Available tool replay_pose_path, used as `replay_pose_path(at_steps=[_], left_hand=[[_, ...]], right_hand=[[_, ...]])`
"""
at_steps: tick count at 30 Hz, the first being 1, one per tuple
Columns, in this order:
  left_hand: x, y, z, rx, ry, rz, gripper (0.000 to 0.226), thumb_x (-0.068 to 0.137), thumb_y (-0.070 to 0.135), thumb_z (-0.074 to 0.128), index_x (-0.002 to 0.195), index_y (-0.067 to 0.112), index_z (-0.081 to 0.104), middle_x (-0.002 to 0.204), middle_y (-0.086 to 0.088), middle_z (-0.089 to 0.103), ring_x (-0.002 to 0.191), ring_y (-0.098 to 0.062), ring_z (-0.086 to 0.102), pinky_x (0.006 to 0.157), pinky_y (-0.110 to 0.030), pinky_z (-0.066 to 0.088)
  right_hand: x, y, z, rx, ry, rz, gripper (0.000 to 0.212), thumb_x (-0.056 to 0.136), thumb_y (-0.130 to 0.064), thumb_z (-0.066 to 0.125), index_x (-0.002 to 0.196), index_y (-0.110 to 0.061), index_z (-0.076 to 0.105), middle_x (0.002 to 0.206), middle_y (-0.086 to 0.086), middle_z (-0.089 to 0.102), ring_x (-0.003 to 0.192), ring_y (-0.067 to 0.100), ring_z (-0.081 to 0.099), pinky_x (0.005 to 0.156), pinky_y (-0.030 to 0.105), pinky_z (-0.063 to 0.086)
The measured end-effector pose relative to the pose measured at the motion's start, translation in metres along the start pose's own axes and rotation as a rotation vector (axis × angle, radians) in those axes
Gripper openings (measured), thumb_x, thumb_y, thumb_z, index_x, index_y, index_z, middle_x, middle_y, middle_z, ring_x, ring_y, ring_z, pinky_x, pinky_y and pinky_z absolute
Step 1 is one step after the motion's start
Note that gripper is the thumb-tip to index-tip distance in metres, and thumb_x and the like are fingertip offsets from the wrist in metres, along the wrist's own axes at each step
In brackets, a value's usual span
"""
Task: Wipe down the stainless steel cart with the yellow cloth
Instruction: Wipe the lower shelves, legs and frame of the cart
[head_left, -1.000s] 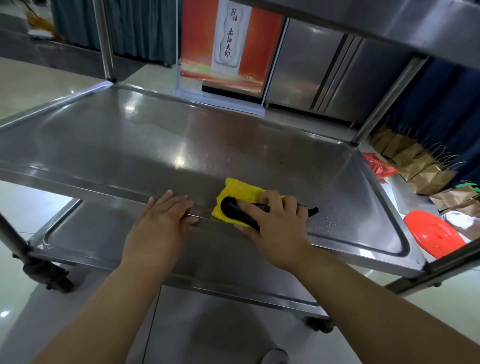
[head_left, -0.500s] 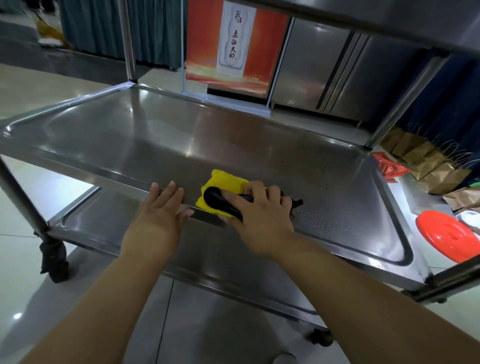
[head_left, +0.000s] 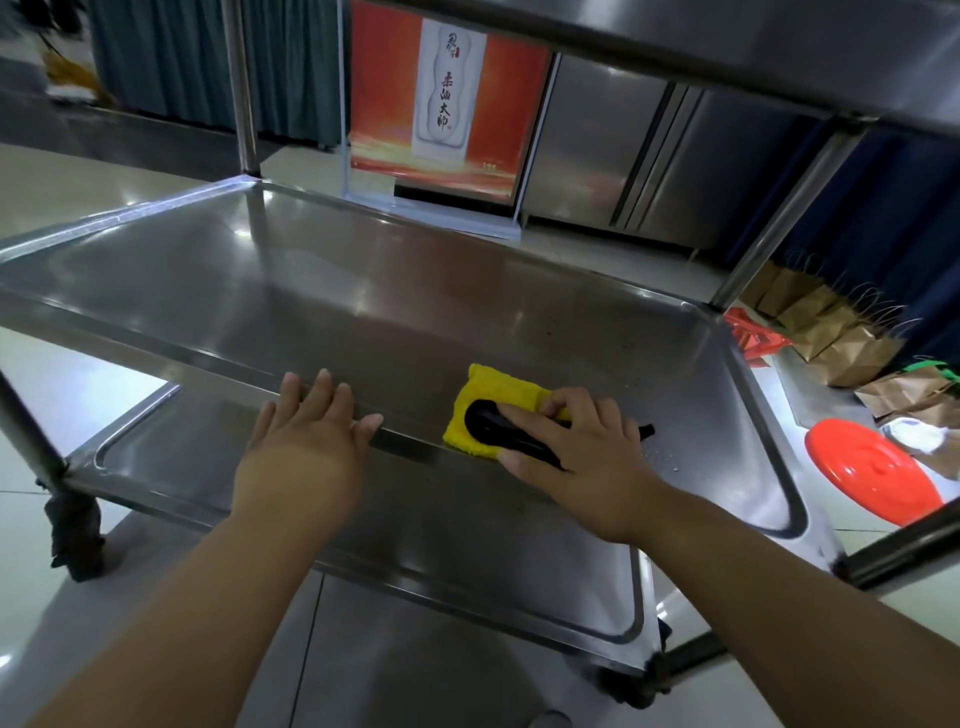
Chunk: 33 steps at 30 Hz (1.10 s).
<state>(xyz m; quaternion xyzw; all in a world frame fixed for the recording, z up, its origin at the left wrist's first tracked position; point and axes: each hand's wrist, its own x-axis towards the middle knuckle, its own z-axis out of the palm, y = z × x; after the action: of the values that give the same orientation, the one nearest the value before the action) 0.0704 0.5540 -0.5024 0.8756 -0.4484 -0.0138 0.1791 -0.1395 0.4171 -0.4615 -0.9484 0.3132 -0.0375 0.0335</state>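
At centre right of the frame, the yellow cloth (head_left: 493, 402) lies flat on the near edge of the stainless steel cart (head_left: 218, 291)'s middle shelf, farther right along that edge than half a second ago. On it sits a black handle (head_left: 498, 426), which the right hand (head_left: 582, 457) clasps, fingers curled over it. The left hand (head_left: 306, 447) rests flat and open on the shelf's front lip, now well apart from the cloth rather than just beside it. Small droplets speckle the brushed, reflective metal right of the cloth. A lower shelf (head_left: 171, 467) with rounded corners shows beneath. Beyond stand a red poster (head_left: 441, 98) and pale glossy floor tiles (head_left: 62, 176); brown paper bags (head_left: 852, 343) and a round red lid (head_left: 872, 473) lie at right.
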Motion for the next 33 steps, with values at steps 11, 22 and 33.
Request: replay_pose_path(at_steps=[11,22,33], left_hand=[[0.001,0.046,0.018,-0.185,0.113,0.204,0.045,0.087,0.037,0.039,0.098,0.008,0.072,0.105,-0.012,0.069,0.105,-0.032,0.062,0.1,-0.047,0.038],[0.01,0.035,0.005,-0.242,0.164,0.15,0.03,0.083,0.042,0.062,0.066,0.019,0.073,0.075,0.006,0.067,0.074,-0.018,0.061,0.062,-0.023,0.038],[0.019,0.029,0.005,-0.347,0.084,0.19,0.037,0.071,0.061,0.062,0.084,0.029,0.076,0.095,0.014,0.069,0.089,-0.003,0.054,0.076,-0.009,0.032]], right_hand=[[0.009,0.01,-0.002,-0.035,-0.041,-0.044,0.055,0.087,-0.07,0.02,0.14,-0.058,0.024,0.11,-0.011,0.024,0.105,0.015,0.027,0.089,0.031,0.024],[0.07,0.048,0.005,-0.078,-0.003,0.13,0.048,0.093,-0.066,0.025,0.14,-0.059,0.02,0.124,-0.005,0.027,0.113,0.025,0.028,0.097,0.038,0.021],[0.117,0.044,0.009,-0.063,0.013,0.331,0.045,0.094,-0.064,0.022,0.138,-0.054,0.027,0.132,0.003,0.025,0.116,0.034,0.027,0.103,0.051,0.021]])
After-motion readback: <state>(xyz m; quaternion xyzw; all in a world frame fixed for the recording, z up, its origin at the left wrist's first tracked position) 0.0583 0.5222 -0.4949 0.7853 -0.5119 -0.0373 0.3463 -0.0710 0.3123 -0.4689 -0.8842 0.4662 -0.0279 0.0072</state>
